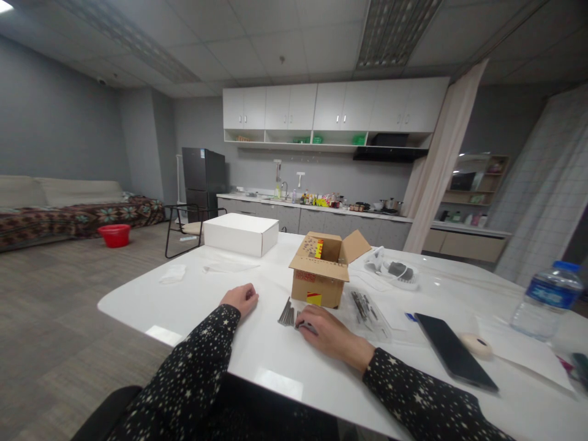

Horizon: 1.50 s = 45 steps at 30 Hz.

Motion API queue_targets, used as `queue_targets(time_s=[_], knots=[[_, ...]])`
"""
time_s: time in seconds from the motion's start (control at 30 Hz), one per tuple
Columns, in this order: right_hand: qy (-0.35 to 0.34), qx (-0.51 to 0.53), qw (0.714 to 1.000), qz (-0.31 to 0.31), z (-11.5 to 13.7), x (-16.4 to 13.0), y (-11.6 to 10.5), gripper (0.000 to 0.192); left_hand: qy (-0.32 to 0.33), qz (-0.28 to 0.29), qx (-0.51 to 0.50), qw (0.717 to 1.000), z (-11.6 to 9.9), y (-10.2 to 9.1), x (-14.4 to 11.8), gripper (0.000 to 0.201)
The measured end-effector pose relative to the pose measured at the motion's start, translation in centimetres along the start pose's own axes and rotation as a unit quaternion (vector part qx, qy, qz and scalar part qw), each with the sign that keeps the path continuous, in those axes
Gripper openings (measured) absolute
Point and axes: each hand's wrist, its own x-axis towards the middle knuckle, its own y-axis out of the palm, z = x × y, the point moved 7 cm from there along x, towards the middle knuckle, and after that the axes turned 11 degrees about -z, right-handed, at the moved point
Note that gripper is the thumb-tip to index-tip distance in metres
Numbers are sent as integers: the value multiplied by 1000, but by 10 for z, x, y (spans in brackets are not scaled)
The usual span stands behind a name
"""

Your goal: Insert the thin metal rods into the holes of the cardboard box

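On the white surface (151,300) in the head view, the long metal fasteners (285,313) lie bunched just in front of the open cardboard box (316,286); right hand (324,331) is right at them, fingers curled, can't tell if they're gripping any; left hand (241,300) rests nearby, fingers loosely bent, can't tell if anything's inside; phone (452,350) lies off to the right.

The left arm (195,367), in starry black, slants up from the bottom left of the frame. The left hand (239,300) sits just below centre, fingers loosely curled inward. The right arm (425,392) reaches in from the lower right, its wrist (361,353) bare; the right hand (327,331) is back up, fingers bent.
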Motion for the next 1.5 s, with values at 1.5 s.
queue_targets(time_s=[1.5], knots=[[13,-21,999,-28,-6,4,2,12,-3,5,0,1000,-1,-2,-1,21]])
